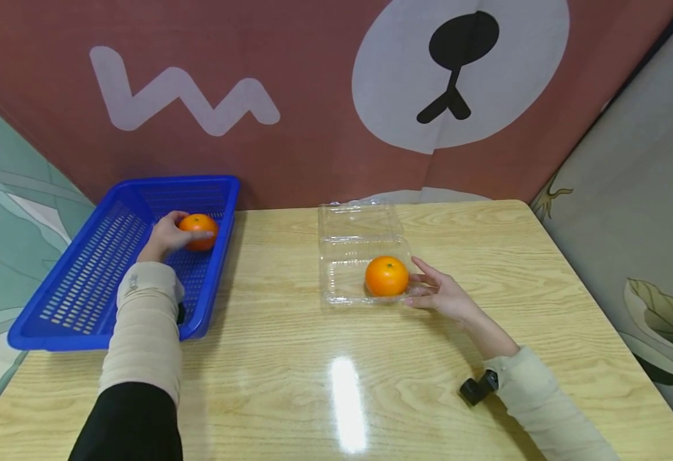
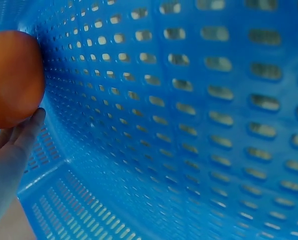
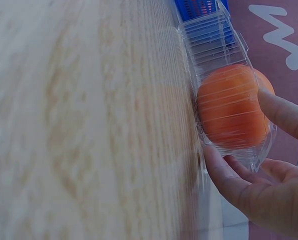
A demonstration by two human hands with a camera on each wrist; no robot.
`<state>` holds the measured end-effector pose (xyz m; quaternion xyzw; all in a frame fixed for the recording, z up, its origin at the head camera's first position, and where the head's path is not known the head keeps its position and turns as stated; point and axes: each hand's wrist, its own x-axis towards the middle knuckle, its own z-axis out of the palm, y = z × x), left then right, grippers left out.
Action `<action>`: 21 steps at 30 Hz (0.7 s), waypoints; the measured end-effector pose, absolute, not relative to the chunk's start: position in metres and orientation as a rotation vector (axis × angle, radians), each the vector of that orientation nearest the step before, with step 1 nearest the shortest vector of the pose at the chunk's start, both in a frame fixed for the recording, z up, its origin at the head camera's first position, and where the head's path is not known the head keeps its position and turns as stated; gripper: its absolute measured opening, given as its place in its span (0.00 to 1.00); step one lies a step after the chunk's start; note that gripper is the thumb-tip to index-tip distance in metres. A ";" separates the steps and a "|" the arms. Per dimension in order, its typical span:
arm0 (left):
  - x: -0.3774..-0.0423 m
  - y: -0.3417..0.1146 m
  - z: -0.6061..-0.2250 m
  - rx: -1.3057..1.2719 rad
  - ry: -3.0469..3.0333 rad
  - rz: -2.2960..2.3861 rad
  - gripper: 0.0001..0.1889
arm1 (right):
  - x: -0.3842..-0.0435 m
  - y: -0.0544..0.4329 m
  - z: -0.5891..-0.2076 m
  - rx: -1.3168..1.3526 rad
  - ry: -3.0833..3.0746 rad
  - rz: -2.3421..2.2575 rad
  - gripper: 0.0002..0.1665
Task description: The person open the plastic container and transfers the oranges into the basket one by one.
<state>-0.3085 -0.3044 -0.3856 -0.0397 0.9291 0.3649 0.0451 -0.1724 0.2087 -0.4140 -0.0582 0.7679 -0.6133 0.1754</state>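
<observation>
My left hand (image 1: 170, 235) reaches into the blue plastic basket (image 1: 223, 256) and grips an orange (image 1: 199, 232) near its right wall. In the left wrist view the fingertips sit on the underside of that orange (image 2: 14, 80). A second orange (image 1: 386, 276) lies at the right end of an open clear plastic clamshell box (image 1: 344, 272) on the table. My right hand (image 1: 437, 291) is at the right end of this box, fingers spread and fairly straight. In the right wrist view its fingertips touch the box's end (image 3: 249, 155), right beside the orange (image 3: 231, 107).
The raised lid (image 1: 359, 221) of the box is toward the back edge of the wooden table (image 1: 290, 371). A brown printed cloth (image 1: 313, 128) hangs directly behind. The basket overlaps the table's left edge, and a patterned cloth (image 1: 630, 224) borders the right.
</observation>
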 end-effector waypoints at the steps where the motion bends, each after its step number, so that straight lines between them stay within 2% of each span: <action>1: -0.308 -0.305 -0.386 -0.127 2.830 1.133 0.43 | -0.172 0.209 -0.414 -0.157 2.175 -1.737 0.53; 21: -0.304 -0.316 -0.383 -0.102 2.630 1.272 0.43 | -0.172 0.208 -0.414 -0.154 2.165 -1.746 0.53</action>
